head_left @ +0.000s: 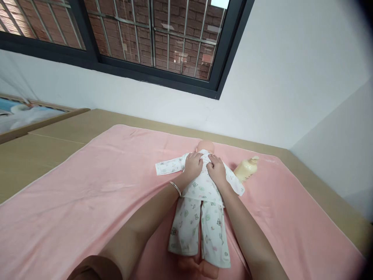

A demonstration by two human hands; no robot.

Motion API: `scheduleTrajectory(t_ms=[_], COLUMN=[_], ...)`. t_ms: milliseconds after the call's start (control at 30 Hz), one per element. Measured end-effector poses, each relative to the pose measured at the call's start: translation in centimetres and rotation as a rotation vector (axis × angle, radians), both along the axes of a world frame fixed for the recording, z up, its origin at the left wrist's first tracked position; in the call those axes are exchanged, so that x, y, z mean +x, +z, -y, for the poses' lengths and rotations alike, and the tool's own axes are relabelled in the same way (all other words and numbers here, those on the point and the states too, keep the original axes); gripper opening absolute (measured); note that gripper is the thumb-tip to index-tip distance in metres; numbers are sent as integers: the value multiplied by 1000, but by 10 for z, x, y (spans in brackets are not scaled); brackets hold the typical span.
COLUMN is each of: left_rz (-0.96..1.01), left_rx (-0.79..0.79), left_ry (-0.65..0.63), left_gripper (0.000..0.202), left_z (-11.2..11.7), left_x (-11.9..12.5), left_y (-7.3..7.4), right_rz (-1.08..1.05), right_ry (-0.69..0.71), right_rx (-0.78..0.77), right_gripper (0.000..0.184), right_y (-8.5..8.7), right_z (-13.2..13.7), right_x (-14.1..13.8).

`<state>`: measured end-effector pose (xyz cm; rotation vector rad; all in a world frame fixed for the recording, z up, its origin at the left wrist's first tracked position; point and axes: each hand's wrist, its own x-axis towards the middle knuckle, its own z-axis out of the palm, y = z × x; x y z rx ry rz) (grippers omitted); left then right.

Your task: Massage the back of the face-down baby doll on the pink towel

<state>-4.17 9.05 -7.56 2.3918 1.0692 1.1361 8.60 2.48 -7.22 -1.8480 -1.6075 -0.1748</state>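
Note:
A baby doll [205,146] in a white printed long-sleeved top [201,186] and matching trousers [186,225] lies stretched out, head away from me. Its bare feet [208,268] show below the trouser legs. On the upper left of the top rests my left hand [194,165], a silver bangle [176,189] at its wrist. My right hand [216,169] lies opposite, near the shoulder. Both hands have fingers spread over the cloth, with a narrow gap between them. One doll sleeve [169,166] sticks out left; the other slants down right. A bottle of pale yellow liquid [246,168] lies beside that sleeve.
Beneath the doll a pink blanket [101,171] covers much of the wooden surface [58,149]. A white wall [262,85] and a dark-framed barred window [157,76] stand behind. At far left, plastic-wrapped items [32,116] sit beyond a wooden edge.

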Motion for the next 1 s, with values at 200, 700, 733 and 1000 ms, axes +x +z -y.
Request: scheduleTrajectory(t_ms=[200, 700, 733, 1000], left_rz=[25, 2, -1, -33], left_rx=[15, 28, 40, -19], left_ry=[152, 93, 121, 162], left_gripper=[13, 14, 12, 24], left_z=[7, 4, 6, 7], left_x=[1, -1, -1, 0], left_y=[0, 1, 1, 4], right_rz=[-61, -24, -24, 29], right_ry=[-131, -100, -125, -51], right_rx=[57, 58, 70, -35], right_gripper=[38, 41, 39, 48], right_y=[5, 2, 2, 4], right_z=[11, 8, 10, 1], right_x=[-11, -7, -9, 0])
